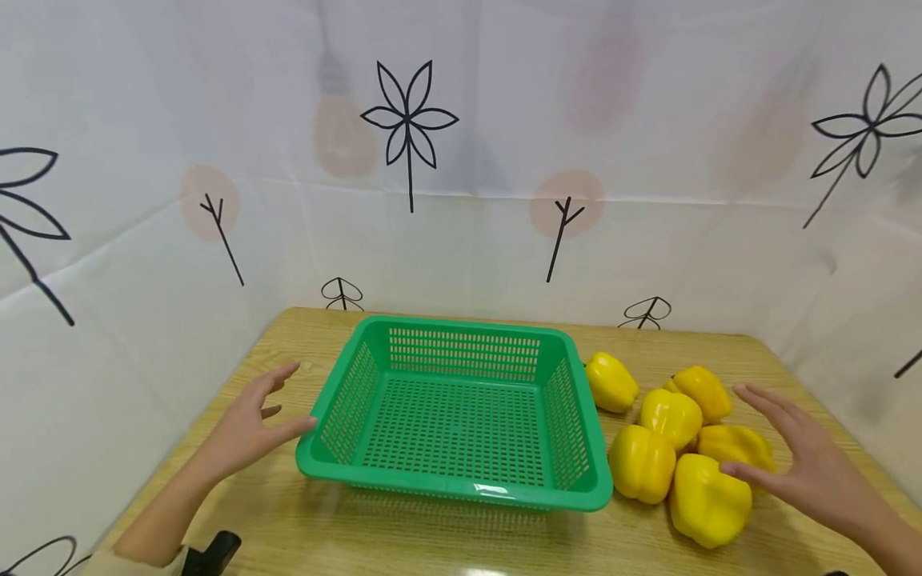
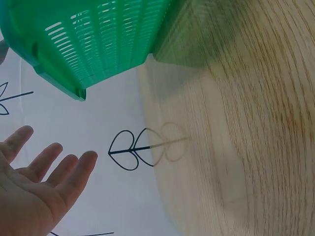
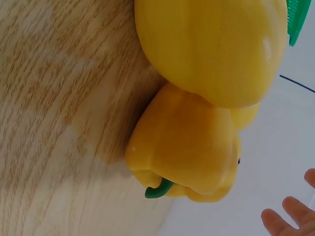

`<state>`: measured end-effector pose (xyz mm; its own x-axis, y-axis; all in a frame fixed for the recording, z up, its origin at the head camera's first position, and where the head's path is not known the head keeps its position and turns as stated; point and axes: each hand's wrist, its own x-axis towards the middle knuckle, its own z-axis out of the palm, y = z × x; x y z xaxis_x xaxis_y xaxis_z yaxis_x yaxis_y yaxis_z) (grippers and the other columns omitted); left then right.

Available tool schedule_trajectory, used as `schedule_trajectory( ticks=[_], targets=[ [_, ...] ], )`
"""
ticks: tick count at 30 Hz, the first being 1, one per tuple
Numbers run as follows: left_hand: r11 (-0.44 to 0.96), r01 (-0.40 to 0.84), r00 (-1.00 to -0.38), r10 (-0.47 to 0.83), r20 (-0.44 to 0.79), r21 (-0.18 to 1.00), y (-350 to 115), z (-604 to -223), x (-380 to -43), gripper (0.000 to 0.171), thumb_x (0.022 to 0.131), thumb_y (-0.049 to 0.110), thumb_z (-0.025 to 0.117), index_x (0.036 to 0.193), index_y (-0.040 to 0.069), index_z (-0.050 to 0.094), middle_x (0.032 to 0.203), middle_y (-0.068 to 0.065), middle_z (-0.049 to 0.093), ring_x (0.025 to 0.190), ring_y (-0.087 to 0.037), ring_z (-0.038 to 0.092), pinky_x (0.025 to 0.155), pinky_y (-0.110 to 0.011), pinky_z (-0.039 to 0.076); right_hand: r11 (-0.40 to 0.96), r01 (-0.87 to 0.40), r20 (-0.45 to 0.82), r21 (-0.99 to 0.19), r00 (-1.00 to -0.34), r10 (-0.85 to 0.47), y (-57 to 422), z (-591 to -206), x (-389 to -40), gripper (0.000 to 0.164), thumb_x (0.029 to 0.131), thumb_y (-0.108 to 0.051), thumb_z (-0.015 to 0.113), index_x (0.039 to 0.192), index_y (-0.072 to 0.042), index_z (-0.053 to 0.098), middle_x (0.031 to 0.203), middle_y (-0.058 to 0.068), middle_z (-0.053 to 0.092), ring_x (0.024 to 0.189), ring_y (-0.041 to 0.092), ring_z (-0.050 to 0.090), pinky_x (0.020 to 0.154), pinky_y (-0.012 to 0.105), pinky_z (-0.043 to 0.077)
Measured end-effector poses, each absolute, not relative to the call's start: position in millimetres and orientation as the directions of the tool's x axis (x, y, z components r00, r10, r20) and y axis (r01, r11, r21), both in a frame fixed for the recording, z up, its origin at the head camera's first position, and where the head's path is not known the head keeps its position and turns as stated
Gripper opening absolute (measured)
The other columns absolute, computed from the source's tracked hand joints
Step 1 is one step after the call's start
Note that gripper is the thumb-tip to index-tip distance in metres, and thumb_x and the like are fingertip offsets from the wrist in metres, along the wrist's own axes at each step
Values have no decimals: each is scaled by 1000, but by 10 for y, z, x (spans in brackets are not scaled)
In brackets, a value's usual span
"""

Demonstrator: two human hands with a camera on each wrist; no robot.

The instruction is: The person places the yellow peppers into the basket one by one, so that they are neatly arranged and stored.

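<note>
A green plastic basket (image 1: 454,486) with slotted walls stands on the table, and nothing lies inside it. Beside its left rim is my left hand (image 1: 248,424), fingers spread and holding nothing; the thumb tip appears close to the rim, but contact is unclear. The left wrist view shows that hand (image 2: 44,191) palm up below the basket's side (image 2: 103,44). Several yellow bell peppers (image 1: 643,464) lie grouped to the basket's right. My right hand (image 1: 807,456) hovers at their right side with loose fingers, its thumb in front of one pepper (image 1: 709,504). A green-stemmed pepper (image 3: 184,142) fills the right wrist view's middle.
The wooden table (image 1: 288,536) has rounded back corners and a glossy surface. A white cloth (image 1: 468,256) printed with plants hangs behind it and along both sides. One pepper (image 1: 611,382) lies against the basket's right side, a little apart from the others.
</note>
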<state>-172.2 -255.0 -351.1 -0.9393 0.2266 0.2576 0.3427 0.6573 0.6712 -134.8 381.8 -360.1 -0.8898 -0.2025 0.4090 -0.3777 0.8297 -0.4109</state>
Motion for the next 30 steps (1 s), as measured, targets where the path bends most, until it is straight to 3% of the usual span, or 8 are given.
schedule_trajectory(
  ticks=[4,10,13,17,25,27,29,30],
  targets=[
    [614,329,-944,237,230,717,-2521,-3509,-1717,79,84,28,71,146,9,27,141,-23,32,125,-44,33,90,-53,42,814,-397,409,-424,-886,-219,3805,-3623,-1336,94,69,-16,83,147,-13,30,147,23,24,132,46,16,89,76,9],
    [574,302,-950,243,193,761,-2511,-3537,-1713,77,84,26,71,146,10,28,139,-24,34,122,-46,38,88,-48,46,801,-435,433,-411,-866,-249,3780,-3658,-1331,93,66,-15,85,145,-15,35,145,-16,21,128,-9,8,88,76,13],
    [557,282,-955,245,169,781,-2508,-3545,-1713,74,85,26,70,145,10,30,138,-24,35,121,-46,38,87,-48,47,788,-453,435,-418,-861,-264,3771,-3660,-1327,93,64,-15,86,143,-14,38,139,-28,21,125,-13,10,87,77,13],
    [546,252,-960,246,135,799,-2501,-3550,-1711,67,86,27,68,141,7,36,137,-23,39,121,-45,40,83,-46,49,772,-466,424,-434,-861,-281,3756,-3674,-1314,93,60,-14,88,141,-14,41,136,-27,24,121,-14,14,96,70,13],
    [514,216,-965,240,103,830,-2469,-3553,-1697,54,88,26,67,134,6,47,130,-19,47,115,-40,49,77,-40,51,738,-479,378,-475,-869,-320,3719,-3694,-1305,90,59,-13,88,138,-13,45,133,-24,30,116,-13,21,92,71,19],
    [497,196,-968,235,86,845,-2460,-3549,-1694,54,88,26,67,134,5,47,130,-19,47,112,-38,51,76,-37,51,731,-496,380,-469,-860,-339,3712,-3704,-1300,89,59,-13,88,137,-12,46,133,-23,32,117,-13,22,107,48,12],
    [475,167,-972,226,64,864,-2452,-3545,-1693,55,87,25,67,135,5,47,130,-20,47,110,-35,53,74,-35,51,731,-512,385,-451,-850,-359,3707,-3715,-1296,88,58,-13,88,136,-11,46,133,-23,32,118,-13,22,104,19,9],
    [461,153,-974,222,53,874,-2447,-3543,-1693,56,87,25,67,135,4,46,130,-20,46,108,-33,54,73,-34,52,727,-522,388,-446,-845,-368,3703,-3717,-1295,88,58,-13,88,136,-10,46,133,-23,32,118,-13,22,104,18,9]
  ],
)
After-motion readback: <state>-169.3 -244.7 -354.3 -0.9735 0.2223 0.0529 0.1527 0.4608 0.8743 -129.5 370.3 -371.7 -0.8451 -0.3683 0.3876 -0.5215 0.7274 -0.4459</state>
